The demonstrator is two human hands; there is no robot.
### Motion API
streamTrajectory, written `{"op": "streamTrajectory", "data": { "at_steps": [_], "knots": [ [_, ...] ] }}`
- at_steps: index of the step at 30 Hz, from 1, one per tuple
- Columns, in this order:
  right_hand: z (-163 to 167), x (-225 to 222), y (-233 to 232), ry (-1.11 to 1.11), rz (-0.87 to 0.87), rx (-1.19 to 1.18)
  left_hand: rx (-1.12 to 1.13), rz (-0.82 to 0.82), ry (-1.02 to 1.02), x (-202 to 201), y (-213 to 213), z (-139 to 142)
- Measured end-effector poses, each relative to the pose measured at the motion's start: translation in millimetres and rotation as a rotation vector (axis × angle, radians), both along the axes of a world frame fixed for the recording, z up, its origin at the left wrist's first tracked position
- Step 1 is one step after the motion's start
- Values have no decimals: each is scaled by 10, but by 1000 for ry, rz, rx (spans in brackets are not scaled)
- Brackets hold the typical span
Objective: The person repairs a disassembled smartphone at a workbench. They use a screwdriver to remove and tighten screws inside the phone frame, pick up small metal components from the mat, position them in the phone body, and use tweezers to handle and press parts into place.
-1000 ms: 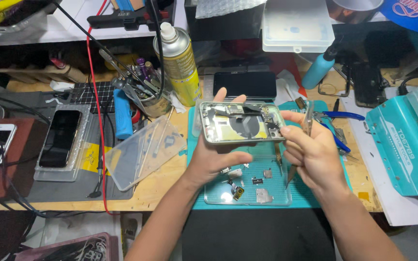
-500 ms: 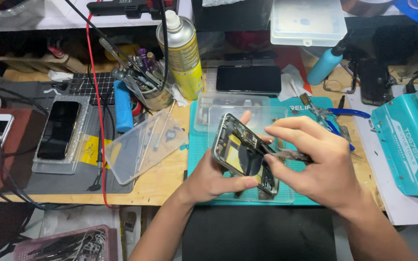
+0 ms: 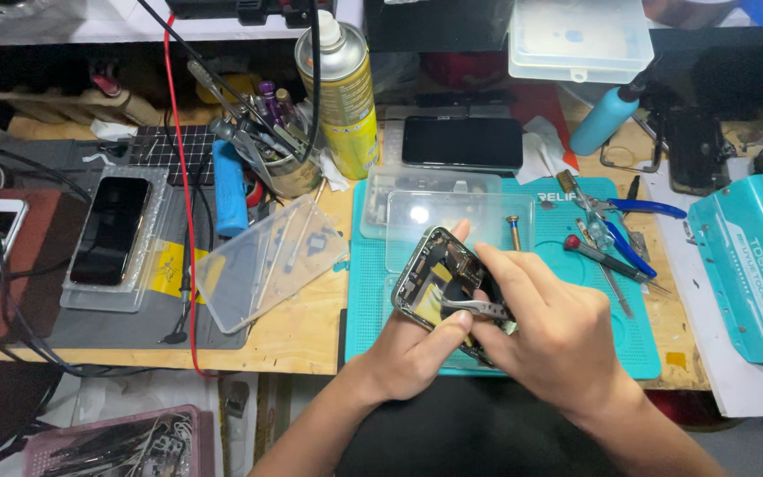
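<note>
Clearly the left hand [image 3: 408, 353] cradles the opened metal-framed phone chassis [image 3: 439, 287] by its edges, tilted above the teal work mat [image 3: 638, 327], while the right hand [image 3: 558, 331] pinches slim steel tweezers [image 3: 474, 306] into its exposed interior. It looks light and rigid, its inner parts fragile; the rim is probably the safest hold. A clear plastic tray [image 3: 457, 221] lies just beyond.

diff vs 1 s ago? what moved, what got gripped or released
The opened phone frame went from held up flat and level to lowered and tilted over the teal mat. It remains in the left hand. The right hand crossed from beside the frame to on top of it, and its tweezers now reach into the frame. Nothing was let go. The spray can, clear trays and tools on the bench stayed put.
</note>
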State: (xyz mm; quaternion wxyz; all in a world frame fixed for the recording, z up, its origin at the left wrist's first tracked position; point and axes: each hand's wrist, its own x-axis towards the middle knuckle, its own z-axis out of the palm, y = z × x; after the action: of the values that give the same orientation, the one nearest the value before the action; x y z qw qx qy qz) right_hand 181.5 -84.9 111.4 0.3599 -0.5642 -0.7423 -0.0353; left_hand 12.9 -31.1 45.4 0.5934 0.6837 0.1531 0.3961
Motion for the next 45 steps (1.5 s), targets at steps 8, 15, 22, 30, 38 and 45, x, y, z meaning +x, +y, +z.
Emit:
{"op": "streamTrajectory", "data": {
  "at_steps": [8, 15, 22, 30, 38, 45],
  "knots": [
    [-78, -131, -53, -56, -50, 48, -230, 326, -131, 170, -157, -52],
    [-145, -174, -69, -52, -80, 54, -265, 511, -83, 178, -173, -65],
    [-195, -210, -85, -36, -98, 59, -240, 565, -30, 141, -149, -69],
    [-200, -213, -85, 12, -92, 60, -245, 525, -12, 89, -133, -1],
    [-246, -248, -87, 12, -79, 65, -214, 572, 20, 87, -130, 40],
    [-258, -272, -78, 12, -79, 64, -214, 589, 48, 62, -127, 12]
  ]
}}
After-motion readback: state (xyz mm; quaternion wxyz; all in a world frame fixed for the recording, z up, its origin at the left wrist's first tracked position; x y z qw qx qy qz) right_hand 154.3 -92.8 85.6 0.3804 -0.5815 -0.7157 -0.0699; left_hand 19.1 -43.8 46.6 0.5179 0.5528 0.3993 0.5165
